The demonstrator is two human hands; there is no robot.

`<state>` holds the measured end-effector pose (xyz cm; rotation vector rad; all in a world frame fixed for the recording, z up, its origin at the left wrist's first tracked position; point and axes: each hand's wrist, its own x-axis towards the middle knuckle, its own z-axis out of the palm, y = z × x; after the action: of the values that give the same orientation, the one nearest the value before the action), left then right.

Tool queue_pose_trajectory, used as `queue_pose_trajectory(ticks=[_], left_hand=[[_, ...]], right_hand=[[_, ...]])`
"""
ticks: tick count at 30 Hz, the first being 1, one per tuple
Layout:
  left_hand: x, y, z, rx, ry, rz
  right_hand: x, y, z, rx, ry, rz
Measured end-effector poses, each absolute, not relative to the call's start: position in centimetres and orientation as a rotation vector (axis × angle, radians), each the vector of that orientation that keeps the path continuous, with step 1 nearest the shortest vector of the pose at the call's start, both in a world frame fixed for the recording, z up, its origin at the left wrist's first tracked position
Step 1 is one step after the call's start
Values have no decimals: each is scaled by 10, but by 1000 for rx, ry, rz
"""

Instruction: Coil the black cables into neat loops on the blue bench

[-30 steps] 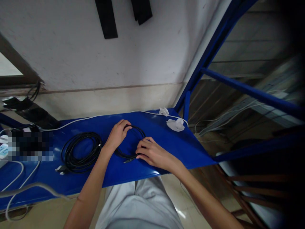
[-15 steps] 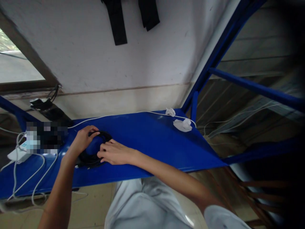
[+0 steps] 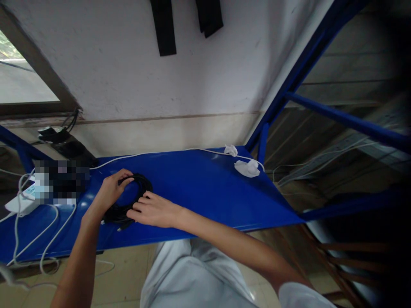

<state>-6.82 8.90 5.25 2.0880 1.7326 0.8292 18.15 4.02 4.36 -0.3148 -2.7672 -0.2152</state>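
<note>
1. Now the blue table (image 3: 205,188) fills more of the view on its left side than a second ago. The window corner and the white device (image 3: 19,203) at the table's left end show more fully.
2. A second ago two black coils lay apart on the table, a wide one to the left and a smaller one under the hands. Only one heap, the black cable coil (image 3: 141,185), shows now, left of the table's middle, so the smaller loop appears to lie on the wider one. I judge the work in hand as bringing the loops together into one bundle.
3. The left hand (image 3: 111,190) has moved leftward with the loop. It curls closed over the far rim of the coil, with the fingers hooked on the strands.
4. The right hand (image 3: 150,209) has crossed over as well and lies on the near edge of the coil, fingers bent against it. Whether it pinches the strands or only presses them down, I cannot tell.
5. The white cable (image 3: 160,152) along the back edge and the crumpled white tissue (image 3: 247,168) at the far right corner lie as they did before, well apart from the hands.
6. No brand, label or writing can be read. A pixelated patch (image 3: 61,182) hides whatever sits beside the left hand.
</note>
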Motion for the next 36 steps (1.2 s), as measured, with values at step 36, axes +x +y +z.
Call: queue_pose_trajectory(ticks=[36], left_hand=[[110, 182, 15, 2096, 1148, 946]], right_hand=[[330, 70, 39, -750, -2889, -110]])
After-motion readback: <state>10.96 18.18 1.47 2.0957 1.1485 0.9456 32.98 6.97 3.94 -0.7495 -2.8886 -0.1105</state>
